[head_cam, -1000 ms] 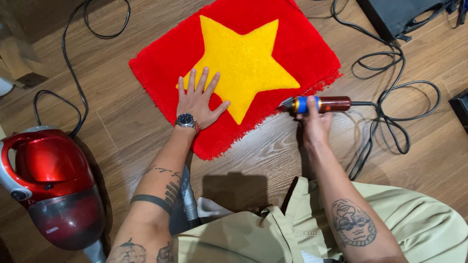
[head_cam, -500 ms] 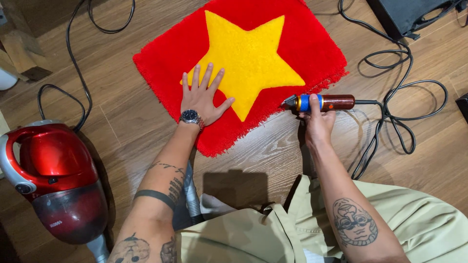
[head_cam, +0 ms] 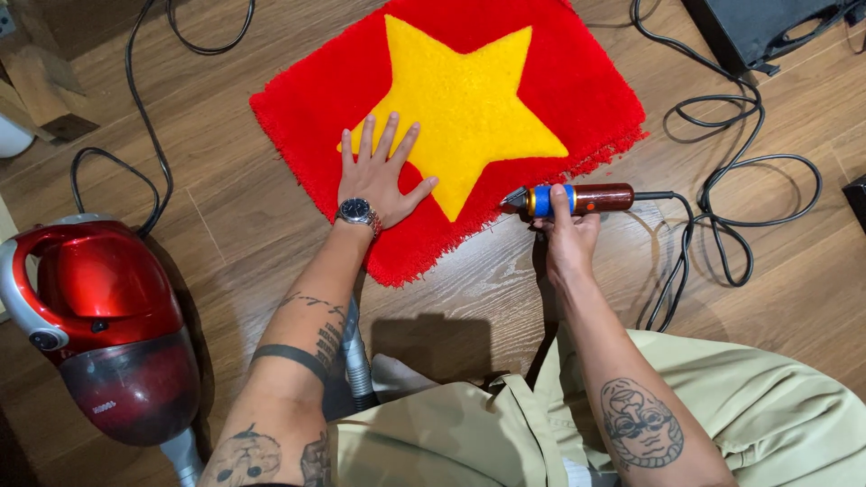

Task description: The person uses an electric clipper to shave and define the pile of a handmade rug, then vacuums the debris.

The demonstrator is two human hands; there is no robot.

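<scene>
A red tufted rug (head_cam: 577, 81) with a big yellow star (head_cam: 460, 108) lies on the wooden floor. My left hand (head_cam: 381, 171), with a wristwatch, presses flat on the rug's near part, fingers spread across red pile and the star's lower left point. My right hand (head_cam: 564, 230) grips a corded trimmer (head_cam: 577, 198) with a brown body and blue band. Its cutting head points left at the rug's near right edge.
A red canister vacuum cleaner (head_cam: 99, 325) stands at the left, its grey hose (head_cam: 356, 361) running under my left arm. Black cables (head_cam: 722, 198) loop on the floor at the right. A dark box (head_cam: 767, 27) sits at the top right, wooden pieces (head_cam: 45, 99) at the top left.
Both hands keep their hold and place on the rug and trimmer. The view has shifted slightly, so the rug sits a little more to the right in frame.
</scene>
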